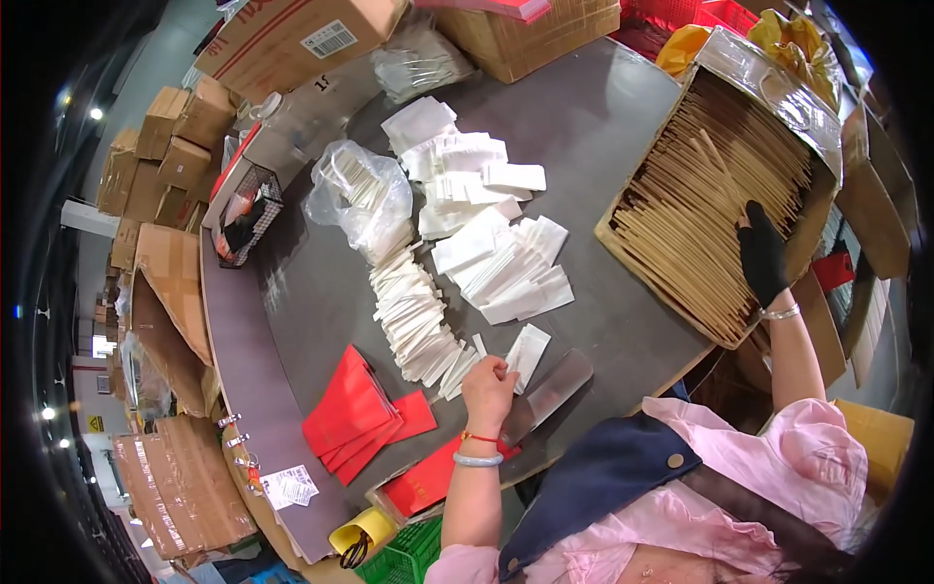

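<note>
My left hand [489, 391] is closed in a pinch at the left edge of a white paper sleeve [528, 351], close to the table's near edge. Just left of it ends a long row of small white packets [413, 321], which spills from a clear plastic bag [362, 190]. Beyond lie fanned piles of white paper sleeves [506, 263]. At the right, my right hand [764, 258], in a black glove with bare fingertips, reaches over an open carton [615, 240] full of thin tan sticks [681, 248]. Its fingers close on a couple of sticks [718, 165] lifted at an angle above the others.
Red envelopes [355, 414] lie fanned at the left, near a red packet [423, 484] and a clear plastic strip [553, 394] at the near edge. A black wire basket [248, 216] stands far left. Cardboard boxes [302, 39] and a bagged bundle [420, 63] line the back.
</note>
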Demonstrator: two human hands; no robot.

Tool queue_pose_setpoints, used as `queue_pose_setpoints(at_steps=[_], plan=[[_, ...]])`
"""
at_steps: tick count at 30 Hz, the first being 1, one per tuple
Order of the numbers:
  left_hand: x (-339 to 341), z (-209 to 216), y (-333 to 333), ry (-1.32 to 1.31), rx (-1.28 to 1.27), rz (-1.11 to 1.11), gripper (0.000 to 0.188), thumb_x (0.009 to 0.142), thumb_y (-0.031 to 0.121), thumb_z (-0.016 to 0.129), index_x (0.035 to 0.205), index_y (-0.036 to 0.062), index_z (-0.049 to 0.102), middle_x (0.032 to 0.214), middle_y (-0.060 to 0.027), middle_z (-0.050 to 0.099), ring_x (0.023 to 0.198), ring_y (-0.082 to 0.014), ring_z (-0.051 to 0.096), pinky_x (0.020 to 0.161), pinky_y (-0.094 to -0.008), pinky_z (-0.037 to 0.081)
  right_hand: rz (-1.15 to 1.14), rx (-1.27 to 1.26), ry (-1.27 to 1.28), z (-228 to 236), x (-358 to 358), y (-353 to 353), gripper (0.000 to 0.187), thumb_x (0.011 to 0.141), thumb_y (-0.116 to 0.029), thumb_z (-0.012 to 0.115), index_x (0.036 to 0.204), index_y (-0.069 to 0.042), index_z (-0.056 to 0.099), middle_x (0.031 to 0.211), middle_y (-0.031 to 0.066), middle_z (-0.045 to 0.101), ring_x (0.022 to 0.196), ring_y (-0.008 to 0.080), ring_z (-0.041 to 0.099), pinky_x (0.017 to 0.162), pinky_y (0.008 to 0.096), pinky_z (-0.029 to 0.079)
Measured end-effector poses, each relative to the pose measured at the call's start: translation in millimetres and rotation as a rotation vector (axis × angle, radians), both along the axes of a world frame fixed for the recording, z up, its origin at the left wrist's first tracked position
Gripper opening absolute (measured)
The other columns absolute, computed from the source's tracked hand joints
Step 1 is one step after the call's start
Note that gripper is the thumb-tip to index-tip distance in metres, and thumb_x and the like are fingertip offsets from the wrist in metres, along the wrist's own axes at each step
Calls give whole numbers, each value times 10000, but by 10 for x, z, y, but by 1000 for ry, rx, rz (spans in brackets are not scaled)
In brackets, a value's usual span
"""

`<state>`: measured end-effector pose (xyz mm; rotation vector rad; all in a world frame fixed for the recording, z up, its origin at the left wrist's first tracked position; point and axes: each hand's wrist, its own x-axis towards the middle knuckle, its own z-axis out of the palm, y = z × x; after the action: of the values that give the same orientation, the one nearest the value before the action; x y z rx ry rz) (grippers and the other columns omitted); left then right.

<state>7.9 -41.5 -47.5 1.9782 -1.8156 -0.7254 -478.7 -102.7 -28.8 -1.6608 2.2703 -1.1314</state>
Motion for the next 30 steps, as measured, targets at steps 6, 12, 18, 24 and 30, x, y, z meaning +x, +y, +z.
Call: queue_pose_setpoints(at_steps=[6,12,18,24,30], plan=[[38,679,-101,265,122,115,182,734,125,774,850,28,673,703,-96,660,654,-216,641,633,-319,511,629,-63,-391,581,1459,437,121,982,-58,497,1065,-9,570,993,48,569,873,149,537,795,278,443],[28,515,338,-30,-20,-303,128,716,138,753,807,72,691,739,-53,597,736,-238,586,671,-363,479,817,61,-486,-323,1946,509,180,898,-13,574,1071,-38,616,878,94,593,827,233,596,742,323,475],[185,586,811,-58,-156,-59,547,585,226,851,1090,105,678,1063,-64,580,1013,-294,516,880,-422,416,1153,343,49,-45,1998,351,254,830,-155,650,1080,-188,678,891,129,631,741,331,588,656,432,482],[81,481,951,-140,-147,-104,669,569,244,866,1176,78,639,1149,-72,575,1064,-316,484,937,-435,393,1228,434,-81,-72,2512,455,131,815,-234,680,919,-154,685,798,146,621,772,334,612,649,443,491],[25,434,921,-160,-163,-93,652,597,222,852,1185,58,622,1161,-72,577,1083,-312,476,937,-435,388,999,371,-374,-470,2463,501,47,812,-77,653,852,-53,656,841,147,616,798,318,617,727,404,500]])
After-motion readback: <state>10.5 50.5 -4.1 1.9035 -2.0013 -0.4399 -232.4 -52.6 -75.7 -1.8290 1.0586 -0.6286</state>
